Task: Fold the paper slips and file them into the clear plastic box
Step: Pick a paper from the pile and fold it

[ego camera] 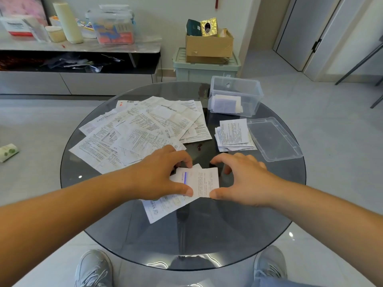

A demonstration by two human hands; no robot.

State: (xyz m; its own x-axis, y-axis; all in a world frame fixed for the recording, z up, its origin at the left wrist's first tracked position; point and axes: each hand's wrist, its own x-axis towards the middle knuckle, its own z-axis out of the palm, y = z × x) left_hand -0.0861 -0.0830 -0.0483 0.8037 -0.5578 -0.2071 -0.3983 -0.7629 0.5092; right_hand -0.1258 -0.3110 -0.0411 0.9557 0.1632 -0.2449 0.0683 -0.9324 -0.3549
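A printed paper slip [202, 182] lies partly folded near the front middle of the round glass table [228, 235]. My left hand [159, 177] pinches its left side between thumb and curled fingers. My right hand [242, 179] grips its right edge, thumb at the near corner. A spread of unfolded slips [141, 129] covers the table's left half. A small stack of folded slips [235, 134] sits right of centre. The clear plastic box [251, 93] stands open at the far right with a few folded slips inside.
The box's clear lid [273, 138] lies flat at the table's right edge. Behind the table stand a green storage bin [205, 72] with a cardboard box [209, 45] on it and a low cabinet [78, 59]. My shoes show below the glass.
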